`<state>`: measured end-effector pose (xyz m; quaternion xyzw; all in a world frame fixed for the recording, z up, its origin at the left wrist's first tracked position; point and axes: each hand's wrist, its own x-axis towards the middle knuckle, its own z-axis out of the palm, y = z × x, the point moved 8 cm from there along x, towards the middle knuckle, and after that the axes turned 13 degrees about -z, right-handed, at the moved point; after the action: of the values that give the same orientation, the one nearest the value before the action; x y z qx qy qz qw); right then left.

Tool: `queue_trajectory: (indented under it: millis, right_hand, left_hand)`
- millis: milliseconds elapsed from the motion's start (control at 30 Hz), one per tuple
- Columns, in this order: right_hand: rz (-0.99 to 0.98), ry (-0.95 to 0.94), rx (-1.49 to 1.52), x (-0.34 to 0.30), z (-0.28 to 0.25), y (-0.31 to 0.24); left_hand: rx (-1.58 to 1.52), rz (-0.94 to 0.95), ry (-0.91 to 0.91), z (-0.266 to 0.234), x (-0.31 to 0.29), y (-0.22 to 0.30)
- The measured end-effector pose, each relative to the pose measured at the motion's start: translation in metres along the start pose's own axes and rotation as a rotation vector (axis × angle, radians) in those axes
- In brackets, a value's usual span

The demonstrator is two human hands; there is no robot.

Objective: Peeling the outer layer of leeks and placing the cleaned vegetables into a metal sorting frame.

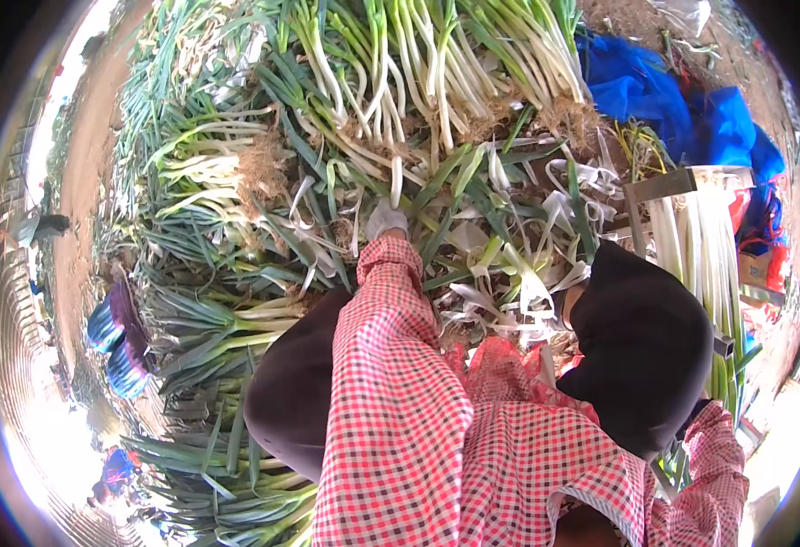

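Note:
My left hand (386, 220), in a pale glove, reaches forward among the loose green onions. Its fingers look closed at the end of a short white green onion stalk (396, 182), which points away from me; the fingers are partly hidden by the hand itself. Just beyond lies a row of long green onions (445, 77) with white stems and brown roots. My right hand (693, 416) is a small dark patch beside my right knee, at the end of a checked sleeve; its fingers are hidden. Close by, a bundle of white-stemmed green onions (691, 242) rests in a metal frame (662, 186).
Peeled skins and torn leaves (527, 283) litter the ground between my dark-clad knees. More green onions (204, 173) are heaped at the left. Blue sheeting (641, 77) lies at the far right, and a shiny blue and purple item (119, 337) lies at the left.

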<state>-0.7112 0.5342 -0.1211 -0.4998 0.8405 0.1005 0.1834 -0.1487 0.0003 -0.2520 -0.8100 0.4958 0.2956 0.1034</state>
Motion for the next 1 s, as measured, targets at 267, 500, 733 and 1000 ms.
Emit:
queue_trajectory:
  millis: [267,500,733,1000]
  right_hand:
    - [-0.209,0.603,-0.276,0.050,-0.166,-0.010]
    - [-0.688,1.275,-0.361,-0.027,-0.401,-0.327]
    - [-0.775,1.661,-0.621,-0.119,-0.461,-0.379]
    - [-0.043,0.365,0.442,-0.089,-0.315,-0.131]
  left_hand:
    - [-0.633,0.759,0.208,-0.295,-0.088,0.146]
    - [-1.246,1.210,-0.009,-0.453,-0.411,0.135]
    - [-1.324,1.680,-0.811,-0.389,-0.507,0.168]
    - [-0.817,1.187,-1.825,-0.099,-0.534,0.300]
